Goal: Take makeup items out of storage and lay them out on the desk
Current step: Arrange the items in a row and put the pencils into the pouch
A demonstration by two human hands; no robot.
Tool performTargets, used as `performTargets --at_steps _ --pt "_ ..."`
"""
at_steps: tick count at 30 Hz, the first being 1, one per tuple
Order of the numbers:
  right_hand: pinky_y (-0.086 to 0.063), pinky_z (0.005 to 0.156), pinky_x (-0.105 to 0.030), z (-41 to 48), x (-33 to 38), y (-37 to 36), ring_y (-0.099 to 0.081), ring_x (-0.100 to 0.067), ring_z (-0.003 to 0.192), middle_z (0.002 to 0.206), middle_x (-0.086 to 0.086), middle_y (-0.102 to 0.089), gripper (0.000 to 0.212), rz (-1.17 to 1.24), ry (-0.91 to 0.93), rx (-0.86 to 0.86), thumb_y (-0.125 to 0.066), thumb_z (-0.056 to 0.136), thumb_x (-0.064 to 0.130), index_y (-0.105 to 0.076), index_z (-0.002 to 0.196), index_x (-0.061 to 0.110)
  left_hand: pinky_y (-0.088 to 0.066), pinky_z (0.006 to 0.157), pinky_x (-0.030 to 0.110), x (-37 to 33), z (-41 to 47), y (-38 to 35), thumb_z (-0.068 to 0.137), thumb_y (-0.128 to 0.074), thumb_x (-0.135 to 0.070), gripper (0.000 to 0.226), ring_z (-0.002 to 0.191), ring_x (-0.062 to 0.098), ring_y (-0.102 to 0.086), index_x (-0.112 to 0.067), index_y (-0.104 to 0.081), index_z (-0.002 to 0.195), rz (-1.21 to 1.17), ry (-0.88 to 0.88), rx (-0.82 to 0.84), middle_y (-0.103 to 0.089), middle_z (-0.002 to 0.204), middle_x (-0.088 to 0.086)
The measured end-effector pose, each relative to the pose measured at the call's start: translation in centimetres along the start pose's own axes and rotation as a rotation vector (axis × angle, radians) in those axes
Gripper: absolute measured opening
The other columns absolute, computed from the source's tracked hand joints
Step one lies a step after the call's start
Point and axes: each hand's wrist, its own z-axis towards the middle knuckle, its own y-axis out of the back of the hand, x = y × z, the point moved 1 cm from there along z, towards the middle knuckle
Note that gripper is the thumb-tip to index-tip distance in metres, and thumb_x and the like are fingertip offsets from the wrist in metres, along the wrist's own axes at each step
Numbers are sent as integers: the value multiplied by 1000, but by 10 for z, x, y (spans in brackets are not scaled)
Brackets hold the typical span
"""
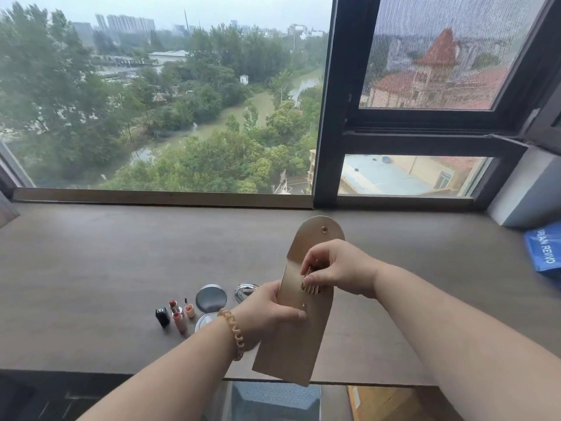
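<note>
A tall beige pouch [291,344] with a snap flap open at the top is held upright above the brown desk [91,268]. My left hand [267,308] grips its left side, thumb across the front. My right hand [334,270] reaches into the pouch mouth and pinches a small ribbed gold item [309,287] that pokes out. On the desk left of the pouch lie a black lipstick [162,316], an open red lipstick [175,307], a pink tube [179,324], a small peach tube [189,310], a round grey compact [211,298], a silver compact [244,291] and a white round item [204,322].
A large window with a dark frame [328,117] runs along the desk's far edge. A blue bag [543,246] lies at the far right. Below the desk's near edge stand a grey stool [273,401] and a wooden floor.
</note>
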Motion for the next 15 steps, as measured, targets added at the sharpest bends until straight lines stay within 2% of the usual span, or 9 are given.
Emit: performTargets --at_steps 7,11,15 --pt "-45 48 -18 10 -2 21 -58 -15 59 72 -9 -65 11 136 -12 -73 -71 76 -1 -68 81 8 -55 72 35 -7 6 4 63 -70 -1 49 84 24 -67 -4 -60 110 -13 25 31 -70 94 11" --pt "-46 51 -16 16 -4 38 -59 -9 58 72 -7 -66 14 149 -26 -78 -71 77 -2 -68 80 11 -55 74 37 -3 7 4 64 -71 -1 50 86 26 -67 -1 -59 112 -12 67 50 -70 97 13" --pt "-50 57 -18 19 -10 42 -61 -12 65 75 -3 -66 19 150 -63 -99 -74 76 2 -67 88 16 -57 77 39 -2 7 -1 66 -69 1 46 85 28 -64 2 -60 111 -47 83 72 -67 96 16"
